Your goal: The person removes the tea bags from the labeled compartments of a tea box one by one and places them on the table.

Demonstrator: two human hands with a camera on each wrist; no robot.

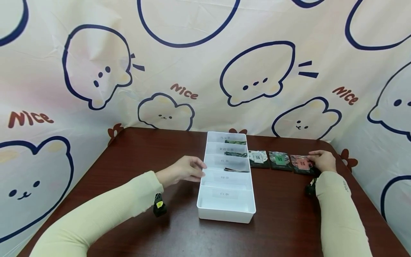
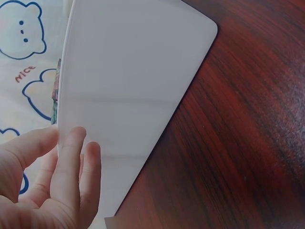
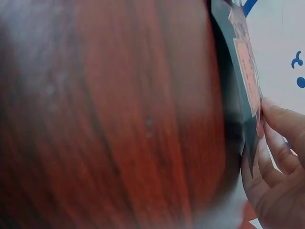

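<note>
A long white divided box [image 1: 226, 218] with labelled compartments stands on the table, and tea packets [image 1: 236, 154] lie in its three farther compartments. My left hand [image 1: 184, 169] is at the box's left rim, its fingers loosely bent; in the left wrist view the fingertips [image 2: 77, 134] are right at the outer wall. At the right, my right hand [image 1: 324, 161] pinches the right edge of a tea packet with a red label [image 1: 302, 164]. The right wrist view shows that packet [image 3: 247, 76] tilted, thumb on its printed face and fingers behind it.
Left of the red-labelled packet lie a green-labelled tea packet [image 1: 280, 159] and a white-labelled one [image 1: 258, 158], the latter close against the box. The dark wood table [image 1: 276, 214] ends at a cartoon-printed curtain [image 1: 205, 71] behind and on both sides.
</note>
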